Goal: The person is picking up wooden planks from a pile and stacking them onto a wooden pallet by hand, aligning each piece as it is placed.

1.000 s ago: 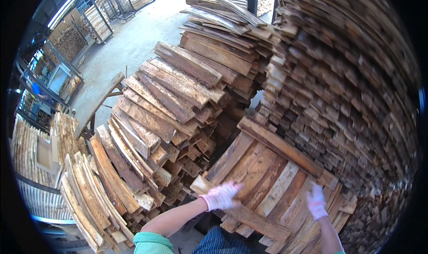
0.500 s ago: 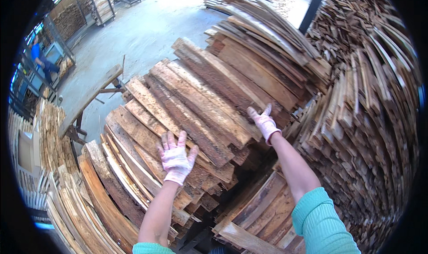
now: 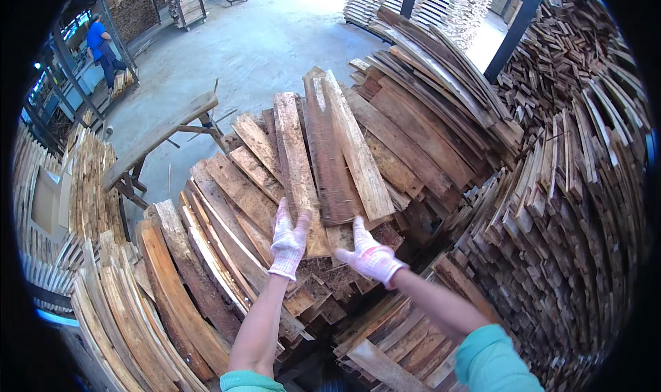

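Rough-sawn timber, brown/grey, stacked all round. Head view, one entry:

- Landmark: lifted planks [image 3: 323, 158], a fan of approx 3 long boards raised above the big board stack [image 3: 206, 254]. Long axis runs away from the person, near ends at the hands, far ends pointing up-frame toward the concrete floor [image 3: 275, 41]. Boards splay slightly apart at the far end.
- Left hand [image 3: 289, 240], white knit glove: at near end of the leftmost plank, fingers together and stretched up along the board face, thumb out to the side. Flat press, not a wrap, as far as can be told.
- Right hand [image 3: 370, 256], white glove: under/behind near ends of the planks, right of centre, fingers pointing up toward the wood; whether they curl round an edge – can't tell.
- Both hands about equally near the planks' near ends; planks lie straight ahead of the fingertips.
- Left of planks: wooden bench [image 3: 158, 137] on the floor. Far left beyond it: a person in blue [image 3: 103, 44].
- Right of planks: tall wall of stacked slats [image 3: 571, 206], dark post [image 3: 513, 27]
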The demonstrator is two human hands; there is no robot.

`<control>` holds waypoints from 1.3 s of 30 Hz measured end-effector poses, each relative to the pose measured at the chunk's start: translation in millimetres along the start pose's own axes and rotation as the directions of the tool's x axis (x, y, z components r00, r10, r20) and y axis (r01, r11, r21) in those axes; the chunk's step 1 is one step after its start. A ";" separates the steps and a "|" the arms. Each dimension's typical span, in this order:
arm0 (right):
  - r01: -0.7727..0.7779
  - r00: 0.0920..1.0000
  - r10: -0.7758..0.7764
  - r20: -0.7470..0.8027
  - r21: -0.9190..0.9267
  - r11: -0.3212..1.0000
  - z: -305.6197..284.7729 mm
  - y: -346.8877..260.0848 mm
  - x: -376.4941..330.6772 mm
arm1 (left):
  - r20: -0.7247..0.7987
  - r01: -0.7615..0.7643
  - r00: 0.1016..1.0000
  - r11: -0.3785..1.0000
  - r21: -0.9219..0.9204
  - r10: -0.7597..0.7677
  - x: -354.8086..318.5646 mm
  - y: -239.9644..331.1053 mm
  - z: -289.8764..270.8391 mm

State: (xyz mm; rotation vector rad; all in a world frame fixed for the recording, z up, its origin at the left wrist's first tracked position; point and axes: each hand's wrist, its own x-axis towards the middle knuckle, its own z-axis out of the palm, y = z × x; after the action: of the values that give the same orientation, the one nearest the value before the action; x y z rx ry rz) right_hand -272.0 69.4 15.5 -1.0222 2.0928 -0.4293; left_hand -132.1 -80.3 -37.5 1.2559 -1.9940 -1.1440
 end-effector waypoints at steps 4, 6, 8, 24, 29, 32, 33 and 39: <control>-0.180 0.765 -0.125 -0.632 -0.396 0.901 -95.3 15.4 40.2 | 0.112 0.380 0.902 0.890 0.253 -0.417 -7.4 78.2 -7.5; -0.228 0.876 0.173 -0.450 -0.072 0.971 -105.8 39.0 75.3 | 0.114 0.340 0.917 0.899 0.276 -0.382 -9.6 79.5 20.0; -0.227 0.888 0.242 -0.391 0.085 0.970 -83.6 32.9 89.1 | 0.111 0.375 0.907 0.900 0.222 -0.405 -7.5 83.5 29.7; -0.122 0.915 0.185 -0.359 0.190 0.974 15.1 46.7 -29.5 | 0.606 0.740 0.669 0.305 -0.600 -0.430 -124.2 62.3 -24.3; -0.179 0.980 0.195 0.046 0.642 0.745 16.0 69.9 -99.2 | 0.833 0.860 0.510 0.157 -0.486 -0.214 -168.8 1.4 -42.1; 0.020 0.980 0.148 -0.130 0.813 0.582 53.9 93.8 -69.6 | 0.805 0.827 0.551 0.276 -0.490 -0.219 -157.5 15.7 -0.2; 0.054 0.971 0.138 -0.196 0.740 0.670 63.1 94.8 -68.5 | 0.731 0.719 0.665 0.397 -0.570 -0.155 -165.4 29.1 -0.6; 0.174 0.974 0.067 -0.217 0.900 0.399 79.5 96.5 -159.7 | 0.668 0.625 0.714 0.622 -0.472 -0.210 -243.6 75.8 -19.9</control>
State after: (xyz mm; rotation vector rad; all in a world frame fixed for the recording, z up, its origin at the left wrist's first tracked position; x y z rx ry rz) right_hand -200.0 256.5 -15.4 -0.3310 1.5307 -1.6001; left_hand -45.4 147.4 40.6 1.0844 -1.3144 -2.4684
